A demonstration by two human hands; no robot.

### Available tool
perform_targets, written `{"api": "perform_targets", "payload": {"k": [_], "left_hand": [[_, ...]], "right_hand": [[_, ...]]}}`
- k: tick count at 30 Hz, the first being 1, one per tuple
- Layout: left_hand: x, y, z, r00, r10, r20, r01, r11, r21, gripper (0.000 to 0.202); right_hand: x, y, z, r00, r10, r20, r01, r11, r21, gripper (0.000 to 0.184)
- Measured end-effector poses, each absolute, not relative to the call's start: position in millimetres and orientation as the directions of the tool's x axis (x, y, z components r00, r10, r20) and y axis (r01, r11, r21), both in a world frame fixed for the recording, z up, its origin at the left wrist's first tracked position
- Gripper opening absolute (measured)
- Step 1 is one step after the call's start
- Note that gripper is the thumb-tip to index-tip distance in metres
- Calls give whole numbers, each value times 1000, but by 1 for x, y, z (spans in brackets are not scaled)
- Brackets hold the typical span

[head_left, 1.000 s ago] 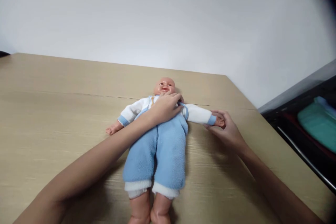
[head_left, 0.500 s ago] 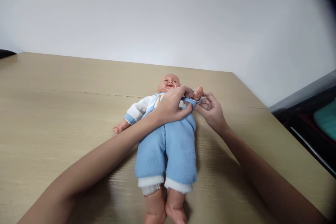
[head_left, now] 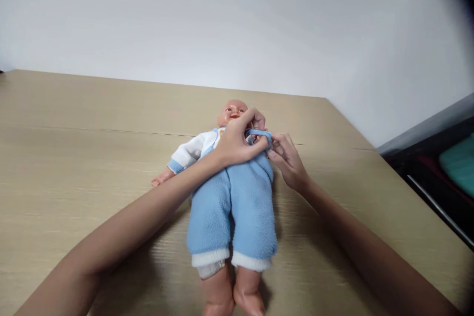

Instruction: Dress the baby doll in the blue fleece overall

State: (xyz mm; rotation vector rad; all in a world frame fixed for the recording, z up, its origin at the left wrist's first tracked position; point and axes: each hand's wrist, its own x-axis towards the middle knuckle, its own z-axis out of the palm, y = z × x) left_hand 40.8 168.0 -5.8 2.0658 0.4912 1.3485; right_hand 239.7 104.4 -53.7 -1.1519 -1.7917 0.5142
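Note:
A baby doll point(head_left: 234, 108) lies face up on the table, feet toward me. It wears blue fleece overalls point(head_left: 250, 207) and a white top with a blue cuff point(head_left: 188, 153). My left hand point(head_left: 237, 140) reaches across the doll's chest, its thumb and fingers closed around a blue overall strap point(head_left: 259, 132) by the doll's arm on the right. On the right of that strap, my right hand point(head_left: 291, 160) pinches its outer end with bent fingers. The doll's hand on that side is mostly hidden behind my fingers; its other arm lies stretched out.
The wooden table point(head_left: 92, 173) has a thin seam across it and runs back to a pale wall point(head_left: 222, 24). Beyond the right edge stands a dark object with a teal surface point(head_left: 459, 163).
The doll's hand, which poked up through the strap loop, is now mostly out of sight. My right hand has moved slightly left and down, and the strap lies more to the left.

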Motion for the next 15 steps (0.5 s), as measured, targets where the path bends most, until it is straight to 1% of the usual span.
{"api": "perform_targets", "payload": {"k": [3, 5, 7, 8, 10, 12, 13, 15], "left_hand": [[43, 177, -3, 426, 664, 614, -26, -669, 742, 15], [44, 185, -4, 444, 725, 527, -5, -586, 810, 15], [45, 192, -6, 470, 777, 418, 32, -489, 872, 16], [45, 195, -7, 487, 791, 371, 58, -452, 890, 17], [44, 197, -9, 515, 797, 316, 139, -441, 886, 14], [42, 196, -9, 532, 791, 302, 270, -497, 825, 14], [42, 195, -9, 532, 790, 304, 333, -526, 783, 19], [41, 193, -9, 527, 794, 304, 409, -550, 728, 27]], "right_hand": [[235, 102, -52, -168, 870, 464, 516, 478, -711, 34], [232, 100, -52, -165, 869, 467, 528, 478, -702, 27], [229, 99, -53, -132, 873, 470, 507, 467, -725, 23], [227, 100, -55, -110, 883, 456, 471, 450, -759, 22], [223, 100, -57, -58, 925, 375, 330, 372, -868, 24], [219, 100, -57, -18, 969, 245, 114, 245, -963, 25], [217, 100, -56, -6, 984, 180, -3, 180, -984, 24], [215, 99, -51, -4, 996, 88, -170, 86, -982, 21]]}}
